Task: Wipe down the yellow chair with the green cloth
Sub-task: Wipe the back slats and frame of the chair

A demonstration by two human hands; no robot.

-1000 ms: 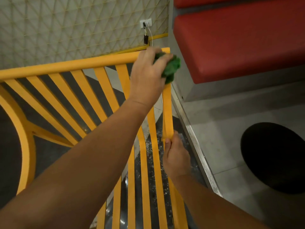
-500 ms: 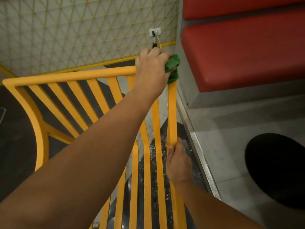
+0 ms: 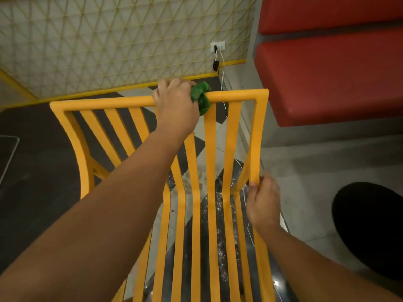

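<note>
**Yellow chair rail under the green cloth**

Head view: a yellow slatted metal chair [image 3: 210, 149] fills the middle of the frame, its backrest top rail running across at about 12 o'clock. The left hand [image 3: 174, 105] lies over that rail, fingers curled around a bunched green cloth [image 3: 201, 97]. The cloth is pressed against the rail and hangs a little over the top of one slat, just to the 3 o'clock side of the knuckles. At about 4 o'clock the right hand [image 3: 262, 201] grasps the chair's right side frame where it bends, thumb on the near face and fingers wrapped behind.

A red padded bench [image 3: 327, 79] sits at 2 o'clock, close to the chair's right corner. At 12 to 1 o'clock a white wall socket [image 3: 218, 46] is set in a pale panel with yellow diamond lattice [image 3: 109, 40], and a thin white cable [image 3: 223, 83] drops from it behind the rail. A black round shape [image 3: 370, 225] lies on the grey floor at 4 o'clock.
</note>
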